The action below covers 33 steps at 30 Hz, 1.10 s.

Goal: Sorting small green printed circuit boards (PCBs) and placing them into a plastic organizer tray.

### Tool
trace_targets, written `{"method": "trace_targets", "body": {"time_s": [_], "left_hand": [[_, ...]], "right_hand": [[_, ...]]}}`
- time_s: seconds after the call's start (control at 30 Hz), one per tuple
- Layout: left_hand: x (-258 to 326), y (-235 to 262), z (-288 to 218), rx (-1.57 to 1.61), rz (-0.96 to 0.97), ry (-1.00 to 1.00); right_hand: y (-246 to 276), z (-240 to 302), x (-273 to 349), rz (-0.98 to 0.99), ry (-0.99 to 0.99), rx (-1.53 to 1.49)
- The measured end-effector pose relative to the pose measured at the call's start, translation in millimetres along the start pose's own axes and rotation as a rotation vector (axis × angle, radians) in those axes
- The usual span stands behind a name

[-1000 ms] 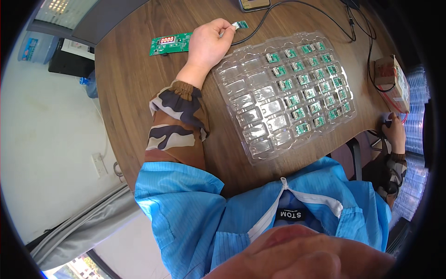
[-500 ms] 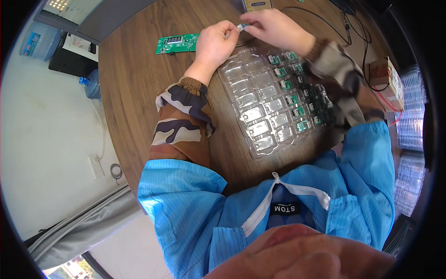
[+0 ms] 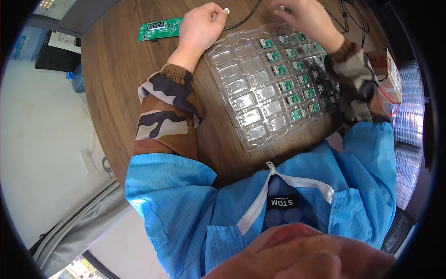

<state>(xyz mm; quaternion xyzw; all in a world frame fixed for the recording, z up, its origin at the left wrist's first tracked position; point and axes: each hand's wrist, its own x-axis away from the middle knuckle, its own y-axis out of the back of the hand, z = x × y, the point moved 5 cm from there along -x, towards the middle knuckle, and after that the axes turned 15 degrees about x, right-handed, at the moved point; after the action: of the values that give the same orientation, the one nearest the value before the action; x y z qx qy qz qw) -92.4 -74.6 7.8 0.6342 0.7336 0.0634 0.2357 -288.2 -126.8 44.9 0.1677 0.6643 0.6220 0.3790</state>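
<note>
My left hand [image 3: 202, 27] is closed at the far side of the table, pinching a small white connector [image 3: 226, 10] between thumb and forefinger. Just left of it lies a green circuit board [image 3: 160, 29] with a dark digit display. My right hand [image 3: 310, 19] is raised over the far edge of a clear plastic tray [image 3: 253, 79], a small green circuit board [image 3: 287, 9] between its fingertips. Similar little boards [image 3: 285, 86] with white sockets sit in the tray's middle and right pockets, while its left columns hold none. My right forearm hides some of the right side.
A black cable [image 3: 244, 22] runs from beside my left hand toward the far edge. More dark cables [image 3: 355, 21] lie at the far right. A box [image 3: 388, 76] with red wires stands at the right, next to stacked clear trays [image 3: 409, 107]. The wooden table [image 3: 109, 69] curves along the left.
My hands, which were together at the connector, are now apart: the right has drawn away to the right with the small board. The view has shifted slightly.
</note>
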Motion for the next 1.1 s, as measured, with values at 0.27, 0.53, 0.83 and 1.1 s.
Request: {"method": "trace_targets", "body": {"time_s": [0.27, 0.53, 0.83, 1.1], "left_hand": [[0, -2, 1, -0.006, -0.014, -0.028], [2, -3, 1, 0.034, -0.023, 0.005], [0, -2, 0, 0.126, -0.052, -0.007], [1, 0, 4, 0.177, -0.098, -0.021]], "right_hand": [[14, 46, 39, -0.064, 0.383, 0.034], [19, 41, 21, -0.009, 0.226, -0.353], [-20, 16, -45, 0.396, -0.155, -0.894], [-31, 24, -53, 0.287, -0.192, -0.752]]}}
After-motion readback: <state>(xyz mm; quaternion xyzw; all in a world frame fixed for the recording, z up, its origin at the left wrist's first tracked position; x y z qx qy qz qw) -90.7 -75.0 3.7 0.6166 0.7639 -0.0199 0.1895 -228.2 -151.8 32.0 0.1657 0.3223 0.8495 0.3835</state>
